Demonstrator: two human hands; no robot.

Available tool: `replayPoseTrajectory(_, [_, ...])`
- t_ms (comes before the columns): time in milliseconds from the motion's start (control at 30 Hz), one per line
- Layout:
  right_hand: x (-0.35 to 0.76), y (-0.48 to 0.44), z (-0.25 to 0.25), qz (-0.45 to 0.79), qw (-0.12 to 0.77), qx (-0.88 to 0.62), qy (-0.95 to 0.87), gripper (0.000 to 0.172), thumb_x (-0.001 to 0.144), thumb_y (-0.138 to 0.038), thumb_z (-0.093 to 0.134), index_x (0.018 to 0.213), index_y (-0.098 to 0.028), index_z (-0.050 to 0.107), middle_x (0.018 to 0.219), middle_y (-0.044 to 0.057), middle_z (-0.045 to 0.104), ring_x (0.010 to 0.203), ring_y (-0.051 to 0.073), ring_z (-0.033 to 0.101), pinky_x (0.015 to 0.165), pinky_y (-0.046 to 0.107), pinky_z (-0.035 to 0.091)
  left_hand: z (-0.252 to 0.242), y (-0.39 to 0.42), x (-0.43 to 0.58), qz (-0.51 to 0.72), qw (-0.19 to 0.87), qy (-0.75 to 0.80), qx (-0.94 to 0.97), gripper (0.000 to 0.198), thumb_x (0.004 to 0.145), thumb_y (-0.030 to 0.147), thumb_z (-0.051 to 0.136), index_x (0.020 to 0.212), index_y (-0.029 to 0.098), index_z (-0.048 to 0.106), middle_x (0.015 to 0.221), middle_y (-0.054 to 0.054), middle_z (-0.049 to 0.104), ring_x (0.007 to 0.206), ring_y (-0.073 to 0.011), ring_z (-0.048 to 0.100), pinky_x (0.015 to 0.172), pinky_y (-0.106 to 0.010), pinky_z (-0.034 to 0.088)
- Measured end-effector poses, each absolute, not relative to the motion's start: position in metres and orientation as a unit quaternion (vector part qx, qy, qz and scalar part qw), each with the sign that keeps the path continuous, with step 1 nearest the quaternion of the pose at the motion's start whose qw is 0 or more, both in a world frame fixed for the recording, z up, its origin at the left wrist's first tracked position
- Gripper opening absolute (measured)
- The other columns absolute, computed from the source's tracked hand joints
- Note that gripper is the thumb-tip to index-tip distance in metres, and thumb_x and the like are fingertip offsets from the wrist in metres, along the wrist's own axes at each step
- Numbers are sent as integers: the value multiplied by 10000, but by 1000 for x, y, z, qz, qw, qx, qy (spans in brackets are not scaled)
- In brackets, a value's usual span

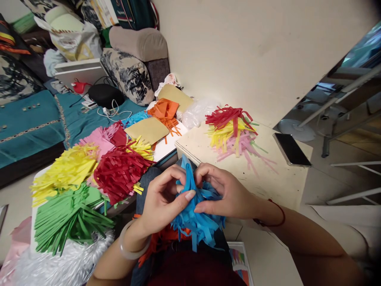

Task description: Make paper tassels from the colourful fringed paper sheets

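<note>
A blue fringed tissue-paper tassel point(195, 226) hangs above my lap, its folded top pointing up and its cut strips spreading downward. My left hand point(169, 196) pinches the folded paper from the left, thumb laid across the front. From the right, my right hand point(222, 190) is closed on the same blue paper, thumb and fingers bent toward the fold. Parts of the fingertips are hidden behind the paper. Beneath the blue strips, orange fringed paper point(157, 242) lies on my lap.
Red point(122, 172), yellow point(64, 171) and green fringed paper point(70, 216) lie at left. A red, yellow and pink bundle point(230, 131) and a phone point(291, 149) rest on the pale tabletop point(262, 190). Behind stand a plastic bag point(199, 112) and an upright panel point(238, 51).
</note>
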State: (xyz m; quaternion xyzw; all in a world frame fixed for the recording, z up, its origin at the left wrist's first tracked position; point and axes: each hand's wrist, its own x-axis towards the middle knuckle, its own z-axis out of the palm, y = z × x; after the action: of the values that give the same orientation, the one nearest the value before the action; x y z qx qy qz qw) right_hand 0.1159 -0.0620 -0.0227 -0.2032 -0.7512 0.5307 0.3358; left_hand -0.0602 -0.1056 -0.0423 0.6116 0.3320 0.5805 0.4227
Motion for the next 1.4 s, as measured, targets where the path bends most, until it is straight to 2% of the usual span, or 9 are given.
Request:
replayPoseTrajectory(433, [116, -62, -22, 519, 333, -228, -754, 288, 717, -227, 726, 891, -196, 499, 838, -15, 511, 797, 112, 518, 723, 238, 438, -42, -105, -55, 584, 386, 347, 623, 182, 789, 92, 603, 846, 204, 472, 746, 32, 463, 595, -66, 416, 511, -152, 369])
replayPoseTrajectory(600, [116, -60, -25, 447, 339, -284, -778, 191, 752, -170, 607, 920, -180, 518, 839, 3, 555, 804, 125, 548, 748, 253, 464, -52, -104, -51, 574, 317, 376, 655, 263, 736, 56, 608, 880, 212, 453, 807, 14, 461, 709, -97, 443, 594, -166, 416])
replayPoseTrajectory(800, [112, -55, -34, 343, 368, -308, -808, 181, 707, -104, 534, 870, -182, 518, 778, -13, 575, 701, 105, 535, 672, 226, 454, -70, -103, -43, 572, 235, 397, 678, 351, 734, 39, 589, 978, 230, 425, 889, -8, 461, 810, -124, 488, 665, -203, 477])
replayPoseTrajectory(967, [105, -52, -37, 277, 386, -312, -823, 75, 729, -123, 529, 758, -192, 519, 728, -12, 582, 670, 112, 535, 675, 244, 446, -79, -98, -42, 578, 147, 426, 680, 399, 713, 68, 606, 1028, 227, 420, 897, -3, 479, 791, -123, 519, 678, -227, 492])
replayPoseTrajectory(1067, [103, -47, -28, 273, 367, -274, -846, 54, 752, -135, 522, 741, -188, 518, 725, -6, 578, 687, 116, 547, 675, 242, 445, -78, -96, -49, 584, 144, 428, 675, 371, 736, 80, 594, 1031, 227, 424, 882, 7, 481, 777, -113, 530, 666, -210, 494])
replayPoseTrajectory(1167, [101, -39, -15, 243, 363, -269, -858, 59, 742, -125, 521, 738, -183, 515, 719, 0, 578, 691, 124, 551, 671, 245, 444, -73, -98, -61, 589, 157, 437, 662, 350, 764, 78, 573, 1035, 235, 418, 870, 13, 480, 778, -108, 535, 661, -197, 501])
replayPoseTrajectory(1267, [96, -32, -5, 160, 409, -301, -846, 83, 732, -105, 510, 761, -183, 517, 760, 21, 607, 732, 146, 570, 713, 275, 449, -71, -101, -74, 583, 131, 446, 667, 374, 767, 80, 576, 1069, 236, 419, 896, 3, 510, 811, -121, 552, 694, -223, 517])
replayPoseTrajectory(1333, [89, -31, -5, 134, 434, -308, -836, 123, 742, -108, 511, 838, -182, 529, 839, 41, 631, 809, 166, 595, 768, 299, 461, -69, -103, -81, 568, 98, 450, 682, 387, 768, 72, 568, 1096, 229, 435, 898, -2, 530, 813, -125, 560, 716, -238, 518])
replayPoseTrajectory(1400, [81, -31, -8, 139, 429, -295, -842, 269, 737, -110, 521, 997, -177, 536, 973, 68, 642, 918, 185, 606, 834, 325, 472, -67, -105, -87, 545, 69, 450, 704, 392, 773, 63, 552, 1120, 219, 458, 893, -8, 546, 801, -126, 559, 725, -244, 511])
